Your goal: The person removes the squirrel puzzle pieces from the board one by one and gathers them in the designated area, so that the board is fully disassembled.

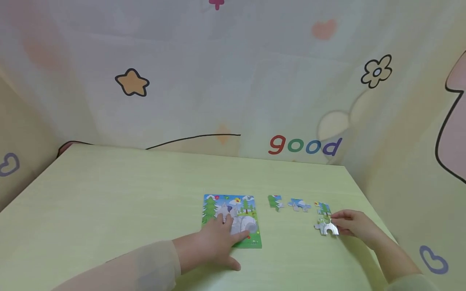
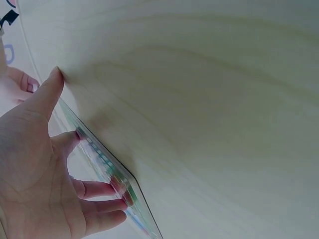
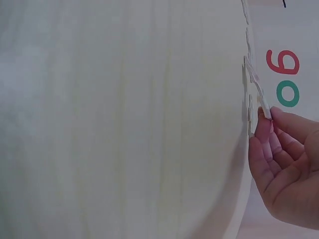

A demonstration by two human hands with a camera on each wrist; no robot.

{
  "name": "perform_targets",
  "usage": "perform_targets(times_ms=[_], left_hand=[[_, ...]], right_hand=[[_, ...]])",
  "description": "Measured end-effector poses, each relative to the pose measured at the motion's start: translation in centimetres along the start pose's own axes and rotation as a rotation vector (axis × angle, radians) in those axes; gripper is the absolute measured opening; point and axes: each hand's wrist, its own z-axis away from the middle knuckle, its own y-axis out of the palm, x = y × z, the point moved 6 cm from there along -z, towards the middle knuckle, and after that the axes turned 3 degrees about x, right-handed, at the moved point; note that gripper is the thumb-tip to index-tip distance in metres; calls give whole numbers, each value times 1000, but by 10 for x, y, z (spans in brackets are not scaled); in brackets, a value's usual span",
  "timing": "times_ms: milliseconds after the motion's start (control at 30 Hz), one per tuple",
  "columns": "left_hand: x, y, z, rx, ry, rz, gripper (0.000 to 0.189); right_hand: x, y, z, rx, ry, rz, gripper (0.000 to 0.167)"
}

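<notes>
A square picture puzzle [image 1: 253, 241] lies on the table, showing a grey animal among green trees. My left hand [image 1: 217, 239] rests over its lower left part with fingers spread, covering some of the picture; the thumb is off the near edge. In the left wrist view, fingertips touch the puzzle's surface. At the right, my right hand [image 1: 356, 226] pinches a grey and green jigsaw piece [image 1: 322, 229] between thumb and fingers. The right wrist view shows this piece [image 3: 261, 94] tilted, one end raised in the fingertips. Just behind it lies a tree piece [image 1: 323, 207], partly overlapped in the head view.
Two more loose jigsaw pieces lie between puzzle and right hand: a green tree piece [image 1: 274, 202] and a blue and grey one [image 1: 300, 205]. The pale green table [image 1: 120, 202] ends at a printed cloth backdrop [image 1: 204, 81] behind and at the sides.
</notes>
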Motion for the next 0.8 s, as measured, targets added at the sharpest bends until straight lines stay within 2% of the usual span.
perform_targets(times_ms=[267, 500, 667, 800], left_hand=[[4, 1, 1, -9, 18, 40, 81], [12, 4, 2, 22, 33, 187, 78], [22, 8, 12, 21, 90, 264, 75], [32, 10, 24, 2, 81, 266, 73]], right_hand=[[-5, -1, -1, -45, 27, 47, 30], [-7, -2, -3, -80, 18, 140, 23], [-5, -2, -2, -88, -2, 195, 20], [-4, -2, -1, -89, -1, 223, 17]])
